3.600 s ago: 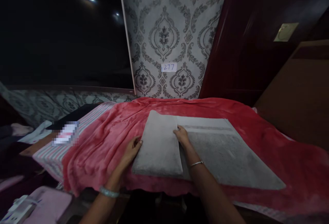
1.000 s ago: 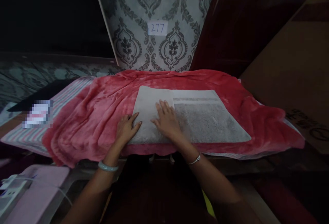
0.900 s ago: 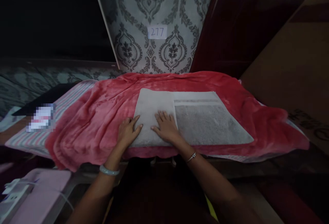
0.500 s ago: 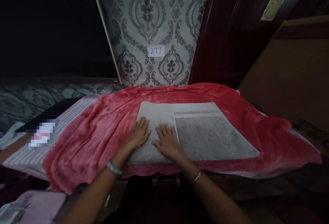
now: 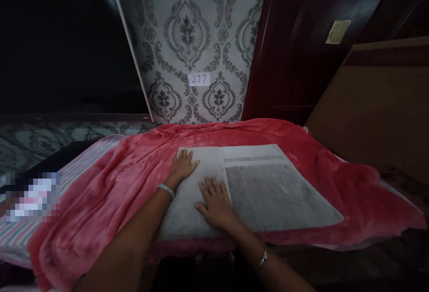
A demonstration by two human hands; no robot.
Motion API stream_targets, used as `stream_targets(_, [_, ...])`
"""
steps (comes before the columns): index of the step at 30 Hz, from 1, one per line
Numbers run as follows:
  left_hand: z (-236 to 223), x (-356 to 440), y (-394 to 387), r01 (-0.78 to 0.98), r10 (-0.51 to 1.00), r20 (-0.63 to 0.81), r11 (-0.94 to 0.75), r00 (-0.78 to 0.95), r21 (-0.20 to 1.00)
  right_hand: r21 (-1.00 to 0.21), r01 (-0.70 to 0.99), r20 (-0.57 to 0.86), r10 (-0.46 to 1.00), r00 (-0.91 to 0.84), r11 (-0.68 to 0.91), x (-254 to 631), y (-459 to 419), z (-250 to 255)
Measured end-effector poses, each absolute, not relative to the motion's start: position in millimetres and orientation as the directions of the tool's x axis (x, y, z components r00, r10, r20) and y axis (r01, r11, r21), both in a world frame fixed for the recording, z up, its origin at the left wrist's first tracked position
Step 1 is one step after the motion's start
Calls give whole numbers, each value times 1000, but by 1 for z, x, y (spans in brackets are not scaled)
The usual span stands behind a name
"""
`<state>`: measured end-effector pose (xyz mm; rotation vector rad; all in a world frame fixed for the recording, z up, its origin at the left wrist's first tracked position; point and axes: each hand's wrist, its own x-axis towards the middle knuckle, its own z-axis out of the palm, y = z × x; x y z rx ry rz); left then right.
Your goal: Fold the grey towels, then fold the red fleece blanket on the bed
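Observation:
A grey towel (image 5: 275, 189) lies flat on a red fleece blanket (image 5: 127, 171). Its left part is folded over into a smoother, lighter flap (image 5: 197, 185). My left hand (image 5: 182, 167) lies open and flat on the far left corner of that flap, fingers spread. My right hand (image 5: 214, 198) presses flat on the flap close to its right edge, fingers stretched forward. Neither hand holds anything. Each wrist carries a bangle.
The blanket covers a raised surface with a striped cloth (image 5: 72, 171) showing at its left. Behind stands a patterned wall panel with a paper label "277" (image 5: 199, 79). A dark red door (image 5: 301, 46) and a brown board (image 5: 378, 104) are at the right.
My left hand has slid from the flap's near left edge up to its far left corner. My right hand stays flat on the flap. The camera has tilted and moved closer.

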<state>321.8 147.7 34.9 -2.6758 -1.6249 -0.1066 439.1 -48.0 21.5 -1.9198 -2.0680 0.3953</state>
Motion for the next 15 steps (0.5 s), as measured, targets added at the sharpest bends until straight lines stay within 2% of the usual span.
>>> stream_targets(3, [30, 320, 145, 877, 873, 113, -479, 474, 28, -411, 907, 48, 996, -82, 94, 450, -28, 39])
stream_targets(7, [27, 318, 145, 876, 866, 158, -482, 474, 15, -358, 925, 152, 985, -76, 127, 465, 23, 56])
stream_targets(11, [27, 318, 147, 878, 869, 154, -479, 470, 21, -295, 950, 123, 990, -64, 98, 481, 66, 38])
stream_targets(15, [28, 320, 146, 885, 878, 146, -464, 456, 29, -273, 962, 142, 990, 26, 13, 493, 80, 15])
